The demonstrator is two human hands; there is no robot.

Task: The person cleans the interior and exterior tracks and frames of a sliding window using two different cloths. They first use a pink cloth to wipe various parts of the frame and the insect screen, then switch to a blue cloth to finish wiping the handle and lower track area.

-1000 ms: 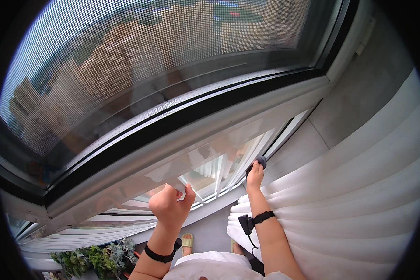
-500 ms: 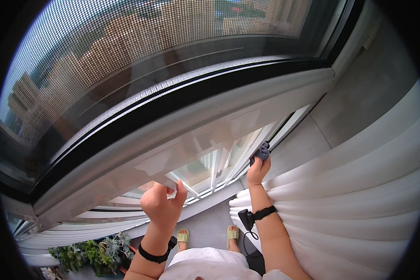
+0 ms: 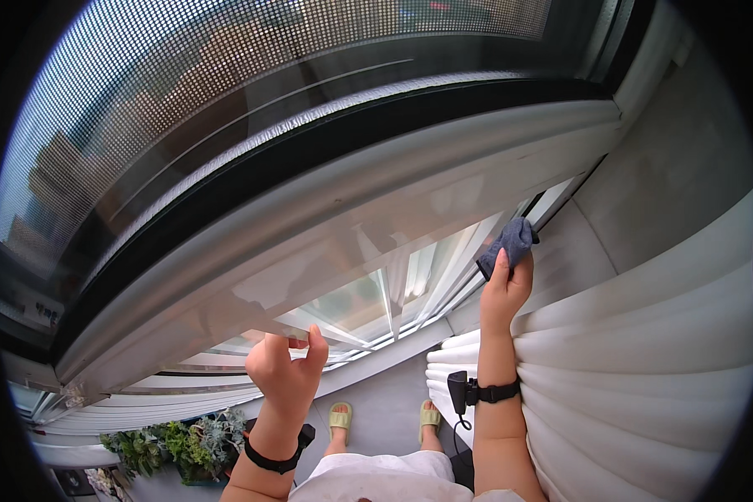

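Observation:
My right hand is closed on a folded blue-grey cloth with a dark edge, held up beside the right end of a glossy white window ledge. Whether the cloth touches the frame there I cannot tell. At the ledge's near edge, my left hand is closed, its thumb and fingers pinching the rim; some fingertips are hidden beneath it. Above the ledge runs a black-edged window with a mesh screen, and buildings show blurred through it.
White curtains hang in folds close by my right forearm. Lower glass panes stand below the ledge. Green potted plants are at the lower left. My feet in green slippers stand on the grey floor. Straps with small devices circle both forearms.
My right hand has moved up and to the right, and more of the cloth now shows. The left hand keeps its hold on the ledge. The whole view has shifted slightly.

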